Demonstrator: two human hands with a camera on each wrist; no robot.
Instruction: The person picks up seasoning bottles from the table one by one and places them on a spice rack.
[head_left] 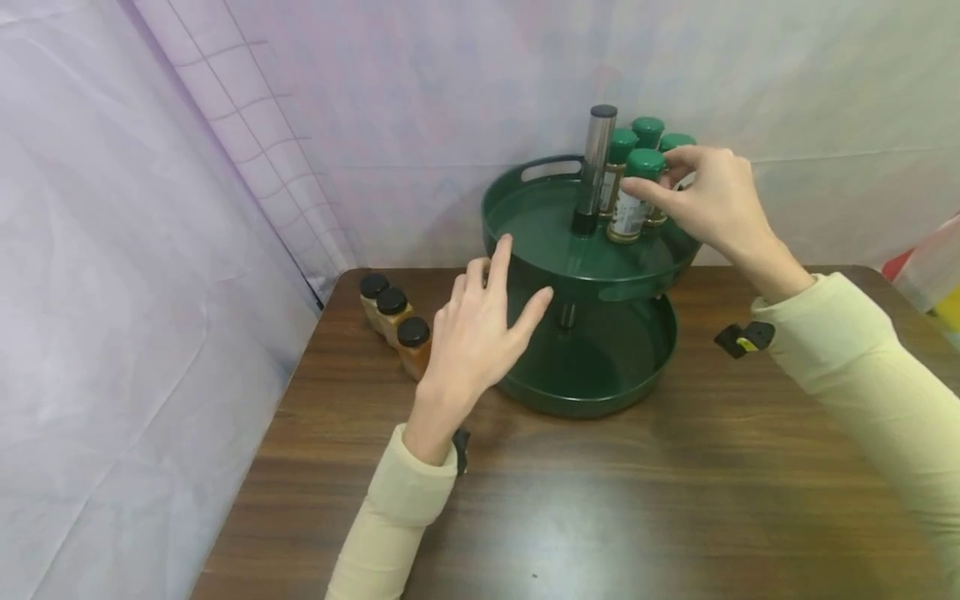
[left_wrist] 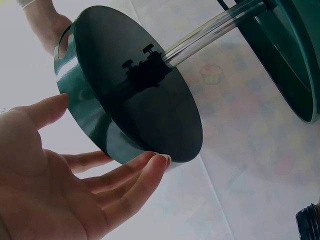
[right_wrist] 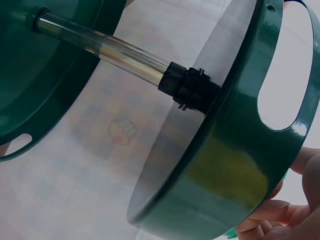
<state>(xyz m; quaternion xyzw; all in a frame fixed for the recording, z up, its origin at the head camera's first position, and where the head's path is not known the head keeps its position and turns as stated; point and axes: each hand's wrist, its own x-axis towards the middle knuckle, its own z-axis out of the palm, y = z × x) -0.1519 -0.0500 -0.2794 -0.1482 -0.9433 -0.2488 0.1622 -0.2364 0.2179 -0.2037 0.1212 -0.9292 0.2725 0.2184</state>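
Note:
A two-tier green turntable rack stands on the table, its upper tray (head_left: 536, 225) above its lower tray (head_left: 592, 371). On the upper tray my right hand (head_left: 716, 200) pinches a spice jar (head_left: 627, 215) with a green cap and white label, thumb in front. Other green-capped jars (head_left: 611, 179) cluster behind it, partly hidden. My left hand (head_left: 476, 329) is at the upper tray's near left side, fingers extended and spread. In the left wrist view, its fingertips (left_wrist: 161, 159) meet the tray's outer wall. The right wrist view shows the tray's underside, with the jar hidden.
Three black-capped spice jars (head_left: 393, 310) stand in a row on the wooden table (head_left: 637, 500), left of the rack. A metal post (head_left: 598, 154) rises through the upper tray. White cloth (head_left: 420, 83) hangs behind and at the left.

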